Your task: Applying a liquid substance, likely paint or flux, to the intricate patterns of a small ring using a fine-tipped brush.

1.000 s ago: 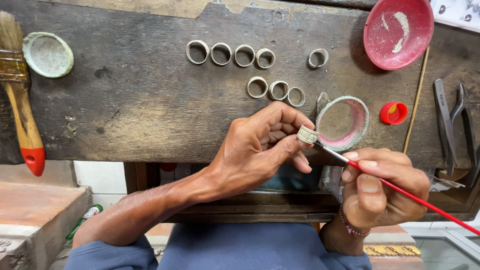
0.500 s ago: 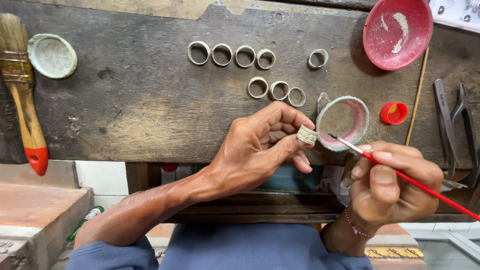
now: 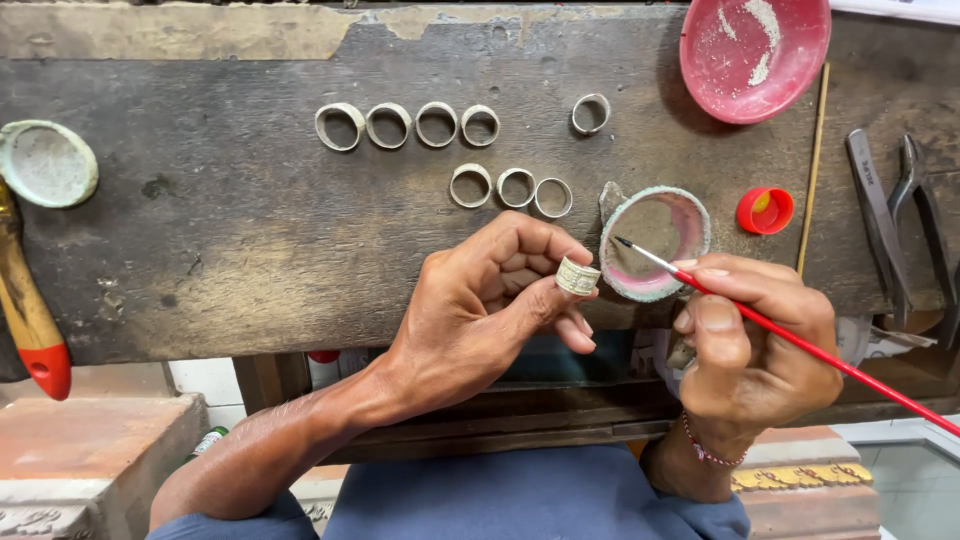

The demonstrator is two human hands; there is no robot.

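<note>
- Left hand (image 3: 480,310), centre of the frame: fingers curled, pinching a small pale ring (image 3: 577,276) between thumb and fingertips.
- Right hand (image 3: 750,345), lower right: closed in a pen-like grip on a thin red-handled brush (image 3: 800,340); the dark brush tip lies over a small round dish (image 3: 655,243) with a pinkish inside, just right of the held ring.
- Table (image 3: 250,250), dark worn wood, fills the upper frame.
- Upper centre: 4 loose rings in a row (image 3: 407,125), 1 ring apart to their right (image 3: 591,113), 3 more below (image 3: 511,188).
- Top right: red bowl (image 3: 755,55) with white powder.
- Right of the dish: red cap (image 3: 765,210); far right edge: pliers (image 3: 900,215).
- Left edge: pale round lid (image 3: 45,163) and a wooden brush with a red handle end (image 3: 28,320).
</note>
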